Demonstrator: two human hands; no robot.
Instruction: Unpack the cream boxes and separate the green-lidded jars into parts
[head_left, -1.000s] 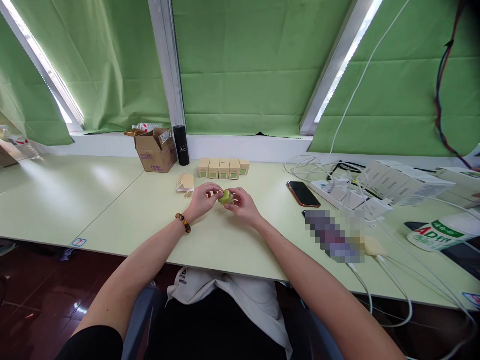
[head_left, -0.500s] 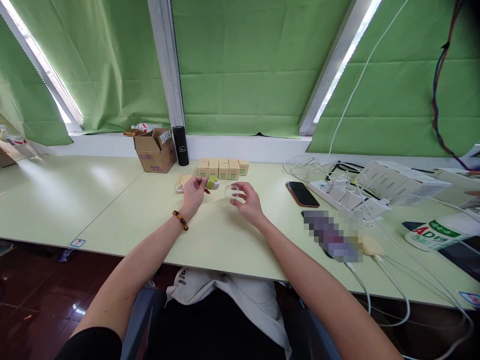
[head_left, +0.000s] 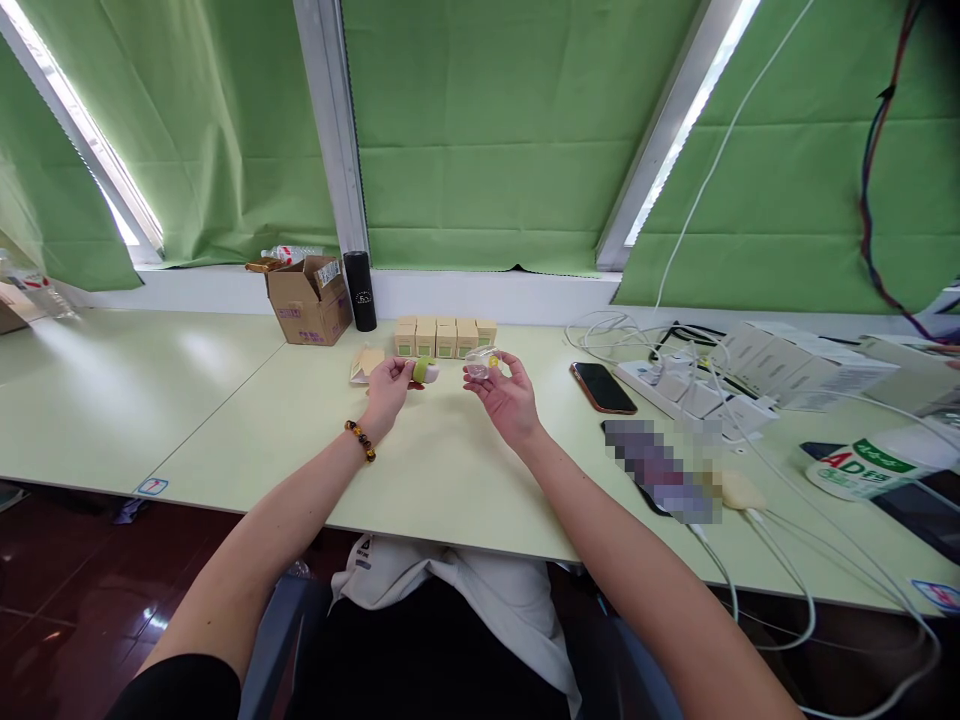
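Note:
Between the fingers of my left hand [head_left: 389, 391] is a small green and white piece [head_left: 425, 371], its exact kind too small to make out. My right hand [head_left: 512, 398] is turned partly palm up and grips a clear plastic cover [head_left: 480, 362] by its side. The two pieces are apart, both held above the table. Just behind them stands a row of small beige boxes [head_left: 446, 338] with green labels. An opened beige carton [head_left: 367, 364] lies beside my left hand, partly hidden by it.
A brown cardboard box [head_left: 309, 302] and a black cylinder [head_left: 361, 291] stand at the back left. To the right lie a phone [head_left: 603, 387], a power strip [head_left: 694, 395] with tangled cables, white boxes [head_left: 806, 365] and a white bottle [head_left: 877, 463]. The table's front edge is close to my lap.
My right hand has rolled palm upward and risen slightly to the right, tilting the clear cover with it. My left hand keeps its place, with the green and white piece turned slightly.

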